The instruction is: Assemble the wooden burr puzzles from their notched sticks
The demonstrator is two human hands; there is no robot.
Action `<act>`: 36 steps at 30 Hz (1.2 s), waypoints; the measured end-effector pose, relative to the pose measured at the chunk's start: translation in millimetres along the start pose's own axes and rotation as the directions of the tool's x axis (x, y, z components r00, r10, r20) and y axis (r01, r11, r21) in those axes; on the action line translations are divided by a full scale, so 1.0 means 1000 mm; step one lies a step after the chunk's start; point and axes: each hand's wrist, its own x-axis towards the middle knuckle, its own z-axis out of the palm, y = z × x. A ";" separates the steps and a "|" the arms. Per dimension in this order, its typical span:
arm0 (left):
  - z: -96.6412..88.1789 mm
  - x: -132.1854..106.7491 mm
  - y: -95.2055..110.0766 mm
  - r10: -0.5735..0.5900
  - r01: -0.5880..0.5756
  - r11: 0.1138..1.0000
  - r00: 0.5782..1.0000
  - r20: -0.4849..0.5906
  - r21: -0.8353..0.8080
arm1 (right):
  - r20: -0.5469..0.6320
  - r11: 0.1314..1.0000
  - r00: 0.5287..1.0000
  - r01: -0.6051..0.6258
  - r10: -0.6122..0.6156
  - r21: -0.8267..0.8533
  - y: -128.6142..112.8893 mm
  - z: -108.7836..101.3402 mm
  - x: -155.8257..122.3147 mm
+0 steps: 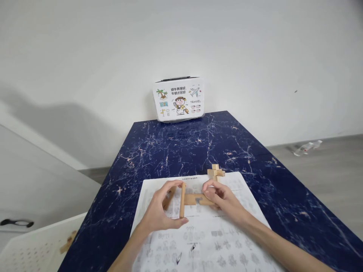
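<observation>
My left hand (pixel 160 209) grips a narrow wooden puzzle piece (pixel 182 201) by its two ends, between the thumb below and the fingers above. Another wooden piece (pixel 169 198) with a dark cutout shows behind it, inside the curve of the hand; whether the two are joined I cannot tell. My right hand (pixel 222 198) pinches the right end of a flat wooden strip (pixel 191 199) with a notch in its middle. The strip's left end meets or passes behind the upright piece. Just beyond my right hand stands a cross-shaped wooden block puzzle (pixel 215 172).
A printed white sheet (pixel 204 234) lies under my hands on the blue marbled table (pixel 181 147), with two small shiny things (pixel 178 258) on it. A white cartoon case (pixel 180 100) leans against the wall. A white basket (pixel 31 249) stands lower left, a plastic bottle (pixel 307 147) on the floor.
</observation>
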 end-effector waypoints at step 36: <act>0.015 0.000 -0.005 0.066 -0.075 0.992 0.993 -0.094 -0.100 | -0.086 1.000 0.996 -0.011 0.009 -0.016 0.000 0.006 -0.003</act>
